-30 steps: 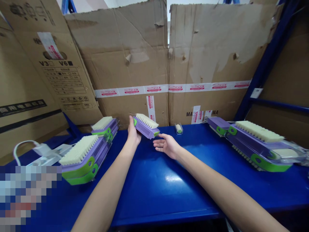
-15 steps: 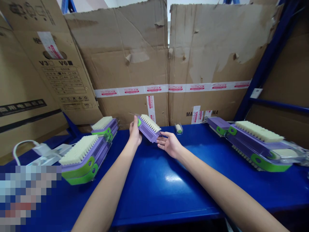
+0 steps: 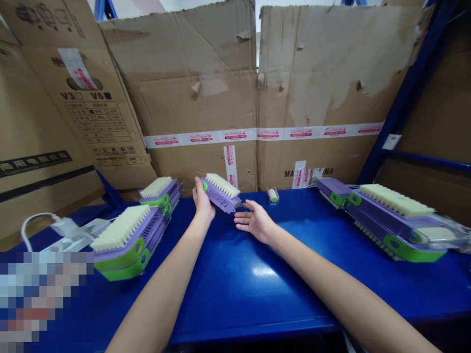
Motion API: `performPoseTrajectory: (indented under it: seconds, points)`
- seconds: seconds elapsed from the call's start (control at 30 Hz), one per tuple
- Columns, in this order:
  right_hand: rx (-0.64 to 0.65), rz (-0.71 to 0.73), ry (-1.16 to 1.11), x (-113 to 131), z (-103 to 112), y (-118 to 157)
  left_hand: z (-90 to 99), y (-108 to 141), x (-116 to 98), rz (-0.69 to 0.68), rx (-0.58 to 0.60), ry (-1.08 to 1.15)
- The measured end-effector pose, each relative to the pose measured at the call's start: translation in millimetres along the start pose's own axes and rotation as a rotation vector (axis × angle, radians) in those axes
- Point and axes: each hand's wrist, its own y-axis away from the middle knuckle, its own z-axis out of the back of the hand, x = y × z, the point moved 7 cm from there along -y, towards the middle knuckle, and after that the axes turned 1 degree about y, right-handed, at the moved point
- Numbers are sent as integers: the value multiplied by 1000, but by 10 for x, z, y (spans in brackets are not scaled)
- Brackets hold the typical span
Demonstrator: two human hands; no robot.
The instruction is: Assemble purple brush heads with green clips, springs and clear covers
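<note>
My left hand grips the green end of a purple brush. The brush is held above the blue shelf, its cream bristles facing up and a slotted side towards me. Just off the brush's right end is my right hand, fingers spread and holding nothing. Behind that hand, a small clear holder with a cream roller sits near the cardboard. The left fingers behind the brush are hidden.
Stacked purple-green brushes stand on the left, with more brushes on the right. A white power strip with a plugged-in cable lies far left. Tall cardboard lines the back of the blue shelf.
My left hand has shifted slightly left with the brush. My right hand has come away from the brush's right end, leaving a small gap.
</note>
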Motion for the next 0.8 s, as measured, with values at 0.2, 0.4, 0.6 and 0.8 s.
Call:
performPoseTrajectory:
  seconds: [0.2,0.4,0.6,0.8]
  points:
    - [131,-65,-56,-60,-84,-1,-449,574,-553,-538,207,-331]
    - [44,-12,-60,-9,14,-46,-349,496,-377,-418,150,-306]
    - [-120,55,45,46,161,-81,95,37,-95,-194,-158,-176]
    - [-329,303,162,394,421,-73,334,-96,-1,0,-294,-131]
